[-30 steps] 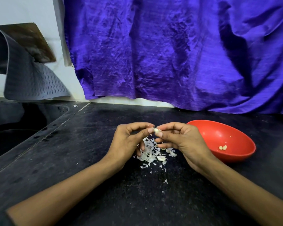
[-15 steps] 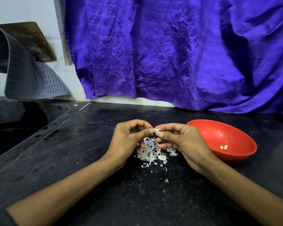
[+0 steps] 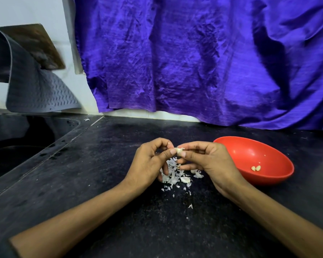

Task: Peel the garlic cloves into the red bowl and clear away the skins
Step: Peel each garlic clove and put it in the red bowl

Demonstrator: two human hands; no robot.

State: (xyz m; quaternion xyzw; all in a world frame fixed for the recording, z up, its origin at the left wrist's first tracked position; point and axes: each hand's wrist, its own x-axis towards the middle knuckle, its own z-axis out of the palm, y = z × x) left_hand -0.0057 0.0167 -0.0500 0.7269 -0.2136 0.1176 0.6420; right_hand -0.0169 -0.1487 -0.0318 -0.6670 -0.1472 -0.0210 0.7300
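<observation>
- We can read no writing or brand on anything in view.
- At the frame's centre, our left hand (image 3: pixel 147 162) and right hand (image 3: pixel 209 161) meet fingertip to fingertip, both pinching one garlic clove (image 3: pixel 179 151) above the pile of skins (image 3: pixel 173 175).
- The red bowl (image 3: pixel 268 175) sits right of centre on the black counter (image 3: pixel 101 183), holding two peeled cloves (image 3: pixel 256 167).

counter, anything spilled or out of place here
Mostly expected mess: a pile of skins lies under the hands on the counter, with flecks scattered toward the person. One stray skin bit sits far off by the sink edge. The red bowl is upright, two peeled cloves inside.
</observation>
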